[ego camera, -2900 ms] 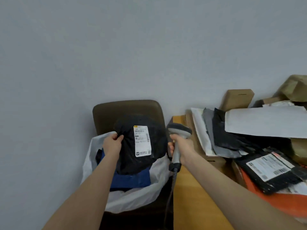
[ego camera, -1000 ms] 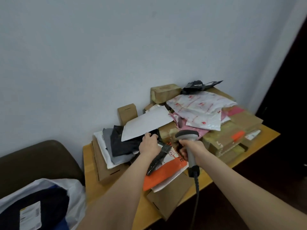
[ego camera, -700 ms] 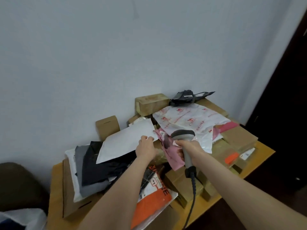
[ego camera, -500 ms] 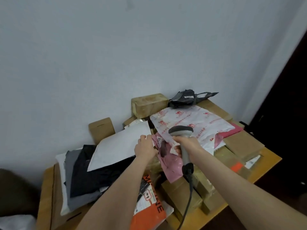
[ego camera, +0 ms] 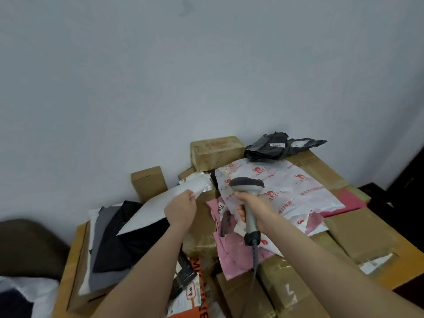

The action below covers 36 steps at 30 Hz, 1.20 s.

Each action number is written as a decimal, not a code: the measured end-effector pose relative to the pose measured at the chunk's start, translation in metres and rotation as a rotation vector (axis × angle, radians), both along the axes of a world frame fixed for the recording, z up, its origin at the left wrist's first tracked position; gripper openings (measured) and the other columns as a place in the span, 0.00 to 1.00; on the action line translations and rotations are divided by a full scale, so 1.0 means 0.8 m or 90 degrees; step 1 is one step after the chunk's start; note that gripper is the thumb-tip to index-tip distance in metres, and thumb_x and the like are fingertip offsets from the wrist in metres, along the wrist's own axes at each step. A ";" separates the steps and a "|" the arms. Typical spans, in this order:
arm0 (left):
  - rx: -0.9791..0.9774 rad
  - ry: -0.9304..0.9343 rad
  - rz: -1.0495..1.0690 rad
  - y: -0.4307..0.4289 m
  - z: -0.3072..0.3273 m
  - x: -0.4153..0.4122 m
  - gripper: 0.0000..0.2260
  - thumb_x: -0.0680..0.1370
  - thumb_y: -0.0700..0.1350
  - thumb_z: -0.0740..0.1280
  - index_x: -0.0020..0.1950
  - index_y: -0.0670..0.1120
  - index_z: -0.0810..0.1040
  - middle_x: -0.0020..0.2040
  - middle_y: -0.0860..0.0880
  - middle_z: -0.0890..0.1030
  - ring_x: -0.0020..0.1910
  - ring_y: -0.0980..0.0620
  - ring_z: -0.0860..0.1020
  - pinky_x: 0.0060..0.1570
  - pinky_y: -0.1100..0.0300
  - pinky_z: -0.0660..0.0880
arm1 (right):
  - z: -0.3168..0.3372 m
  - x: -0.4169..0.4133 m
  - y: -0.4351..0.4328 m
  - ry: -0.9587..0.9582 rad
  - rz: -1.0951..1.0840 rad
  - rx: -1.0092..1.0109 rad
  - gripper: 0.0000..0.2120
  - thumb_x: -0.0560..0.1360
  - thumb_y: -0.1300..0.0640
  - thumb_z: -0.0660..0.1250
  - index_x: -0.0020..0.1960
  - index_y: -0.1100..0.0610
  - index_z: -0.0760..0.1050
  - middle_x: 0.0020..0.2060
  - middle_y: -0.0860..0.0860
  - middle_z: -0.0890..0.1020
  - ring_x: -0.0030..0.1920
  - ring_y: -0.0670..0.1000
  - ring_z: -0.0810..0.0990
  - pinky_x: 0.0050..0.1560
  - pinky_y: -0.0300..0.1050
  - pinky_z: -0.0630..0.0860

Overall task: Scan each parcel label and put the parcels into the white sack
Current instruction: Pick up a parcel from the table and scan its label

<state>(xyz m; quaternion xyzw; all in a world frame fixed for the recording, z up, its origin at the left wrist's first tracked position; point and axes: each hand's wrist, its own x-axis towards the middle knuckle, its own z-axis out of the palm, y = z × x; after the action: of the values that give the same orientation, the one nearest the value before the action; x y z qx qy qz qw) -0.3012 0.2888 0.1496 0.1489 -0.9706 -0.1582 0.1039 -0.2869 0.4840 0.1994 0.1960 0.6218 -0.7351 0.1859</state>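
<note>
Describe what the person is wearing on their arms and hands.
The left hand and the right hand are ungloved. No ring, watch or bracelet shows on the sides in view. Both forearms are uncovered down to the picture's lower edge, and no sleeve shows.

Piled cardboard boxes [ego camera: 358, 232] on wooden table [ego camera: 406, 271]

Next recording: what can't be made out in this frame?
Mailer label: head view shows only a blank face; the left hand covers one corner.
Sack: head view, cut off by the left and bottom edges.
Scanner trigger: head view, hidden by the right hand.
Black bag label: head view, too small to read.
</note>
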 end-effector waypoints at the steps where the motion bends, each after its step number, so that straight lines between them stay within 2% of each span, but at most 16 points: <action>1: 0.033 0.034 0.040 -0.006 0.020 -0.002 0.13 0.82 0.50 0.56 0.59 0.52 0.78 0.52 0.47 0.82 0.51 0.45 0.79 0.41 0.58 0.70 | 0.004 -0.002 -0.001 0.007 0.001 -0.012 0.08 0.76 0.61 0.68 0.41 0.63 0.74 0.25 0.56 0.74 0.22 0.50 0.71 0.23 0.39 0.69; 5: 0.128 0.168 0.119 -0.032 0.104 -0.013 0.11 0.82 0.51 0.58 0.56 0.52 0.78 0.50 0.47 0.83 0.51 0.43 0.79 0.45 0.57 0.69 | 0.018 -0.010 -0.011 0.039 -0.002 -0.071 0.07 0.76 0.61 0.69 0.43 0.64 0.75 0.27 0.56 0.77 0.24 0.50 0.73 0.25 0.40 0.71; 10: 0.242 0.349 0.146 -0.064 0.183 -0.006 0.12 0.82 0.52 0.58 0.55 0.49 0.78 0.46 0.52 0.78 0.45 0.49 0.75 0.43 0.58 0.68 | 0.037 -0.011 -0.030 0.084 0.004 -0.147 0.08 0.74 0.59 0.72 0.45 0.63 0.77 0.33 0.57 0.78 0.30 0.51 0.76 0.33 0.44 0.75; 15: 0.395 0.423 0.167 -0.103 0.214 -0.001 0.07 0.81 0.49 0.61 0.52 0.49 0.78 0.42 0.52 0.77 0.41 0.50 0.74 0.45 0.58 0.70 | 0.059 -0.020 -0.051 0.121 -0.014 -0.184 0.08 0.73 0.57 0.73 0.46 0.60 0.77 0.38 0.56 0.80 0.39 0.51 0.80 0.44 0.45 0.79; 18: 0.516 0.424 0.175 -0.124 0.222 0.000 0.06 0.80 0.44 0.63 0.43 0.49 0.76 0.35 0.54 0.73 0.35 0.50 0.70 0.39 0.60 0.68 | 0.064 -0.026 -0.066 0.115 -0.033 -0.208 0.08 0.72 0.60 0.75 0.46 0.59 0.76 0.42 0.56 0.82 0.43 0.54 0.81 0.47 0.46 0.80; 20: 0.590 0.393 0.151 -0.129 0.227 0.003 0.06 0.79 0.42 0.63 0.43 0.50 0.76 0.37 0.53 0.76 0.36 0.52 0.73 0.40 0.60 0.73 | 0.064 -0.025 -0.075 0.114 -0.034 -0.205 0.09 0.72 0.61 0.74 0.48 0.60 0.75 0.41 0.57 0.82 0.40 0.53 0.82 0.40 0.43 0.81; 22: 0.630 0.348 0.123 -0.136 0.226 0.003 0.05 0.79 0.41 0.64 0.47 0.50 0.78 0.43 0.50 0.80 0.43 0.48 0.79 0.49 0.54 0.77 | 0.062 -0.020 -0.082 0.111 -0.022 -0.204 0.11 0.72 0.62 0.74 0.51 0.62 0.76 0.39 0.57 0.82 0.36 0.53 0.82 0.34 0.42 0.80; 24: 0.642 0.298 0.099 -0.139 0.220 -0.001 0.04 0.79 0.41 0.65 0.49 0.49 0.78 0.46 0.48 0.81 0.47 0.45 0.80 0.53 0.50 0.78 | 0.057 -0.017 -0.091 0.126 -0.018 -0.179 0.12 0.71 0.61 0.75 0.51 0.63 0.77 0.36 0.56 0.83 0.37 0.56 0.82 0.37 0.46 0.79; 27: 0.535 0.209 0.075 -0.136 0.196 -0.013 0.08 0.79 0.43 0.64 0.56 0.46 0.79 0.51 0.47 0.82 0.48 0.46 0.80 0.54 0.52 0.77 | 0.040 -0.014 -0.103 0.143 -0.083 -0.056 0.10 0.69 0.59 0.75 0.47 0.57 0.76 0.39 0.55 0.85 0.45 0.60 0.84 0.53 0.56 0.80; 29: 0.440 0.112 0.037 -0.128 0.170 -0.016 0.15 0.80 0.44 0.62 0.66 0.46 0.73 0.57 0.50 0.78 0.53 0.48 0.77 0.56 0.54 0.75 | 0.032 -0.012 -0.105 0.124 -0.117 -0.007 0.13 0.69 0.58 0.75 0.51 0.59 0.76 0.45 0.57 0.84 0.45 0.57 0.83 0.51 0.54 0.80; 31: 0.404 -0.023 -0.036 -0.121 0.136 -0.009 0.21 0.78 0.46 0.64 0.71 0.46 0.67 0.63 0.49 0.74 0.59 0.48 0.74 0.60 0.51 0.73 | 0.024 -0.007 -0.107 0.088 -0.079 -0.032 0.13 0.71 0.60 0.73 0.53 0.62 0.76 0.43 0.58 0.83 0.38 0.54 0.82 0.43 0.48 0.80; 33: 0.413 -0.118 -0.041 -0.125 0.098 0.003 0.20 0.75 0.44 0.66 0.66 0.45 0.69 0.60 0.46 0.77 0.56 0.47 0.76 0.53 0.53 0.76 | 0.016 0.002 -0.111 0.045 0.008 -0.039 0.08 0.73 0.62 0.72 0.50 0.63 0.77 0.40 0.57 0.82 0.36 0.52 0.79 0.38 0.45 0.78; 34: 0.414 -0.138 -0.024 -0.133 0.077 0.010 0.18 0.73 0.42 0.67 0.62 0.43 0.70 0.57 0.45 0.78 0.54 0.46 0.77 0.49 0.53 0.77 | 0.009 0.007 -0.114 0.025 0.042 -0.025 0.09 0.73 0.61 0.72 0.51 0.62 0.77 0.42 0.56 0.82 0.39 0.53 0.80 0.40 0.45 0.79; 36: 0.435 -0.174 0.033 -0.152 0.050 0.026 0.16 0.70 0.40 0.67 0.58 0.39 0.74 0.54 0.41 0.80 0.51 0.44 0.79 0.50 0.50 0.77 | -0.008 0.015 -0.119 0.007 0.077 0.007 0.15 0.72 0.59 0.73 0.56 0.60 0.76 0.47 0.56 0.82 0.46 0.55 0.81 0.46 0.51 0.80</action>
<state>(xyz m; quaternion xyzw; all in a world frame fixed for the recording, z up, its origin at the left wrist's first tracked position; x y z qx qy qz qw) -0.2801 0.1675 0.1899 0.2195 -0.8626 -0.4488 -0.0787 -0.2751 0.3885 0.1931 0.1555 0.6374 -0.7202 0.2256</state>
